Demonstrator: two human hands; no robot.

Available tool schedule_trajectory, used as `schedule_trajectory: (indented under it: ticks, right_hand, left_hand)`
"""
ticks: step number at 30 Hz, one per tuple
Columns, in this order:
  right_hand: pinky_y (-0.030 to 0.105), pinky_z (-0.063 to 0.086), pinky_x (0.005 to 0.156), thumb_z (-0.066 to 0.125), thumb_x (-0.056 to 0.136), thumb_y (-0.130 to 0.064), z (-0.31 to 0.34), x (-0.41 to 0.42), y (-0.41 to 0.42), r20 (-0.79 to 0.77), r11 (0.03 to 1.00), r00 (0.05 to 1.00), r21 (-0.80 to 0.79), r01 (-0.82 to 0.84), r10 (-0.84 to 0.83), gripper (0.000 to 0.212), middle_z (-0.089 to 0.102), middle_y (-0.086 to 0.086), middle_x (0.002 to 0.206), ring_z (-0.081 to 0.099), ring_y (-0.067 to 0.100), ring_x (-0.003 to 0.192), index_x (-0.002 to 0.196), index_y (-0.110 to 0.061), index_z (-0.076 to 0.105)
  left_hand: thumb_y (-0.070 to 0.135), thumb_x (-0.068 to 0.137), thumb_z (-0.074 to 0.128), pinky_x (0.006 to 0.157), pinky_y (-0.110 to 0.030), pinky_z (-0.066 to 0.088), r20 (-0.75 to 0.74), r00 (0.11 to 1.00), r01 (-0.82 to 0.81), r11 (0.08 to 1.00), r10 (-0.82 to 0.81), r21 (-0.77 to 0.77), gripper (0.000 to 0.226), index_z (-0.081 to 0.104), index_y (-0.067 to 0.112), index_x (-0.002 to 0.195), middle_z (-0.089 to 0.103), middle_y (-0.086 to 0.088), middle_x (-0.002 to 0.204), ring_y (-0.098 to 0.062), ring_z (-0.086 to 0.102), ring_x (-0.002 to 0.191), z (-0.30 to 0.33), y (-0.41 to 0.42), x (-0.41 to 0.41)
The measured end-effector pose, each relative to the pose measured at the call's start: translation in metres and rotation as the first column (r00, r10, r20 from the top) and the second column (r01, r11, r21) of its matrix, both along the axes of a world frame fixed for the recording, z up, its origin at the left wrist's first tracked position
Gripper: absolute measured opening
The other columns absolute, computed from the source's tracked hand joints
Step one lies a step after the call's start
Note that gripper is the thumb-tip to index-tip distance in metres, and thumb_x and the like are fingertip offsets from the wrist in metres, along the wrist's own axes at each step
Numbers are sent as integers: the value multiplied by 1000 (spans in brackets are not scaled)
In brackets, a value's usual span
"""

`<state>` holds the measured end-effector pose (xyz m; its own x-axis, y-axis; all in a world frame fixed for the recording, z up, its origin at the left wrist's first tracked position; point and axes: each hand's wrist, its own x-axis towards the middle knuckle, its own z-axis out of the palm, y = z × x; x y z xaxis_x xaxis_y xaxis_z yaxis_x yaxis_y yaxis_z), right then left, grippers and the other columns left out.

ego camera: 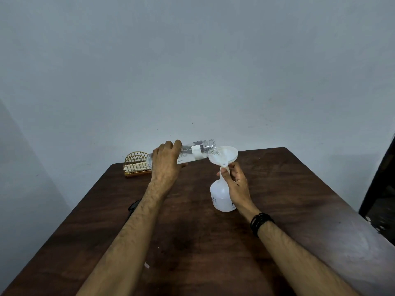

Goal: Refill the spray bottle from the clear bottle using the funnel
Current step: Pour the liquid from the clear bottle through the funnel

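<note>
My left hand (165, 161) grips the clear bottle (197, 151) round its body and holds it tipped nearly level, its open mouth over the rim of the white funnel (225, 155). The funnel sits in the neck of the white spray bottle (220, 194), which stands upright on the dark wooden table (192, 242). My right hand (236, 184) holds the funnel's stem and the bottle's neck from the right, thumb in front. Water shows inside the clear bottle. The spray head is not in view.
A gold wire rack (135, 164) stands at the table's far left edge, just behind the clear bottle's base. A dark object (133, 207) lies partly hidden under my left forearm. A small white scrap (147, 265) lies near the front. A dark frame (378, 189) rises at the right.
</note>
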<state>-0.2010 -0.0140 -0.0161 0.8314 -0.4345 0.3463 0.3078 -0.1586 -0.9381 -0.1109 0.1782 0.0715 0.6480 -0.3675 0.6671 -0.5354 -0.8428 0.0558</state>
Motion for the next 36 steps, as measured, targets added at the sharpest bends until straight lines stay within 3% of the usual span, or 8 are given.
schedule_trajectory:
  ticks: [10, 13, 17, 23, 30, 36]
  right_hand:
    - [49, 54, 99, 58, 100, -39, -2, 1, -1, 6, 1000, 1000, -10, -2, 2, 18, 73, 0, 108, 69, 15, 106, 118, -38, 57]
    - [51, 54, 99, 58, 100, -38, -3, 1, -2, 14, 1000, 1000, -8, -1, 1, 20, 74, 0, 106, 70, 16, 104, 120, -33, 59]
    - [47, 56, 97, 57, 101, -37, -2, 0, -1, 29, 1000, 1000, -11, -9, 9, 13, 73, -2, 104, 70, 12, 102, 113, -42, 58]
    - [41, 57, 94, 54, 101, -42, -3, -1, 1, 31, 998, 999, -55, 10, -9, 25, 72, -15, 99, 69, 9, 101, 111, -65, 54]
    - [47, 56, 96, 54, 102, -40, -3, 1, 2, 27, 999, 999, -45, 20, -19, 16, 72, -9, 101, 69, 10, 101, 113, -51, 55]
    - [50, 54, 97, 52, 96, -53, -3, -1, 2, 35, 999, 999, -44, 12, -11, 16, 72, -6, 100, 68, 13, 102, 105, -66, 55]
  left_hand:
    - [22, 67, 87, 79, -45, 44, -14, 1000, -6, 1000, 6, 26, 57, 57, 11, 114, 59, -12, 96, -32, 57, 89, 6, 0, -3]
    - [14, 64, 87, 77, -42, 43, 1, 999, -32, 998, 32, 47, 56, 57, 13, 111, 58, -9, 92, -29, 55, 84, 6, 0, -1]
    - [7, 60, 85, 74, -40, 43, 29, 999, -44, 998, 43, 47, 55, 56, 15, 105, 56, -6, 86, -26, 53, 79, 5, -1, 1]
    - [16, 62, 89, 75, -41, 43, 15, 1000, -26, 999, 25, 44, 55, 58, 12, 107, 57, -9, 87, -28, 54, 81, 7, 0, -1]
    - [16, 63, 89, 77, -43, 45, 18, 1000, -20, 999, 20, 48, 53, 59, 13, 107, 59, -10, 88, -30, 56, 82, 9, 0, -2]
    - [24, 66, 89, 82, -45, 44, 11, 1000, 0, 999, 0, 38, 56, 59, 11, 111, 60, -12, 93, -30, 56, 87, 13, 1, -3]
